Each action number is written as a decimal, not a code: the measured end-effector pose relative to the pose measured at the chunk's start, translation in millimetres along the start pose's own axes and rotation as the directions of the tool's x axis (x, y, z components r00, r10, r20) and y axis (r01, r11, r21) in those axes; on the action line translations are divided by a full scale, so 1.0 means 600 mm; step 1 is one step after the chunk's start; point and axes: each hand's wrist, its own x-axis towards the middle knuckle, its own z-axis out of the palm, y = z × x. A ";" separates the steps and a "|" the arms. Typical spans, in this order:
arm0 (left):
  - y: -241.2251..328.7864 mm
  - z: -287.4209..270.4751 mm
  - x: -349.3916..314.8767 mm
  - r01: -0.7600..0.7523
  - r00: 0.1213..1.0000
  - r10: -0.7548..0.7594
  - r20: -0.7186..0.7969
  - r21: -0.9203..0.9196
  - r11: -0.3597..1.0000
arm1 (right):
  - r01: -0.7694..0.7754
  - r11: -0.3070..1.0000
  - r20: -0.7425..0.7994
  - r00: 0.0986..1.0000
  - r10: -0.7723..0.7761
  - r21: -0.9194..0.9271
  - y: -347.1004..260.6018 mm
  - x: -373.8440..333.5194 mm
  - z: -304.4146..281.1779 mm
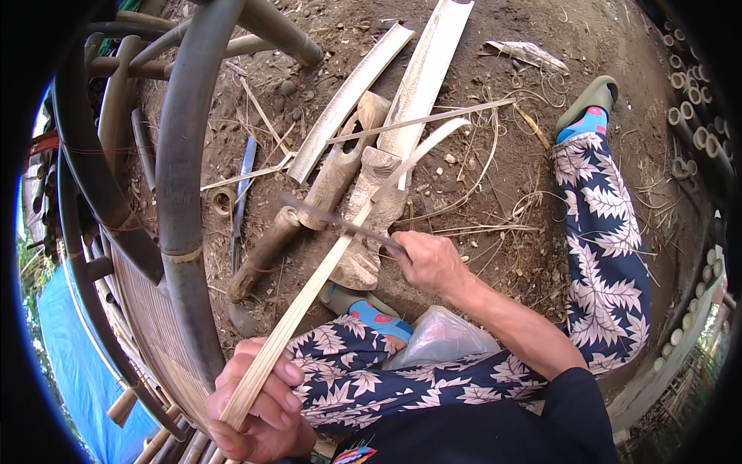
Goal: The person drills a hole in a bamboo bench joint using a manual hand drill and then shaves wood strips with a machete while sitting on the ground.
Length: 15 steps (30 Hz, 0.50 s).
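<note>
A long pale bamboo strip (305,298) runs from the lower left up toward the upper right, its far end curving. My left hand (263,406) is closed around its near end. In the fist of my right hand (429,263) is a knife (336,218), its dark narrow blade lying across the strip at mid-length. Beneath the blade and strip stands a rough carved wooden block (357,263). Beside it on the ground lies a bamboo section with an opening cut in its side (332,178). My right hand's grip hides most of the knife's handle.
Two split bamboo lengths (352,97) (433,69) lie beyond the block among thin shavings. A blue-tinged long blade (246,182) rests left of them. A dark bamboo frame (185,178) rises at left. A clear plastic bag (448,336) sits between my legs; cut bamboo ends (699,138) line the right.
</note>
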 end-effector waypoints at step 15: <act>0.003 -0.010 -0.005 0.019 0.998 -0.022 0.063 0.033 0.999 | -0.338 0.900 0.184 0.900 0.395 -0.276 0.105 -0.008 0.001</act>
